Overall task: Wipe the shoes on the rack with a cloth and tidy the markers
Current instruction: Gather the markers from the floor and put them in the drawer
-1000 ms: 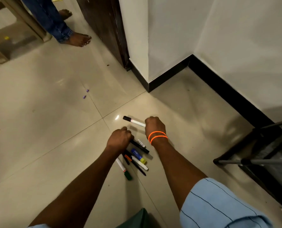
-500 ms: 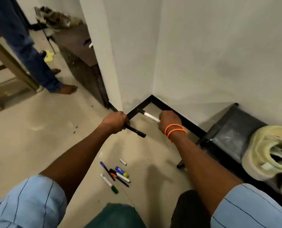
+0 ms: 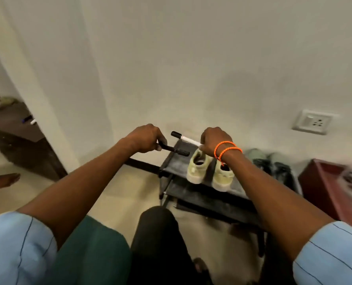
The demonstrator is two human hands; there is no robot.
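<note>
Rack (image 3: 193, 194) half hidden, hands (image 3: 145, 138) blurred

We have one head-worn view, angled forward and down, close over both forearms toward the shoe rack (image 3: 201, 194) and wall (image 3: 191, 58).

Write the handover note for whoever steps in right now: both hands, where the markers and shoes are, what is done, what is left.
Left hand: grips a black marker, held over the left end of the shoe rack.
Right hand: grips a white marker with a black cap, cap pointing left.
Shoes: a pale yellow pair stands on the rack's top shelf, below the right wrist; a darker, blurred pair sits further right.
Done: two markers are in hand.
Left: set both markers down somewhere tidy. No cloth is in view, so wiping the shoes appears not yet begun.
</note>
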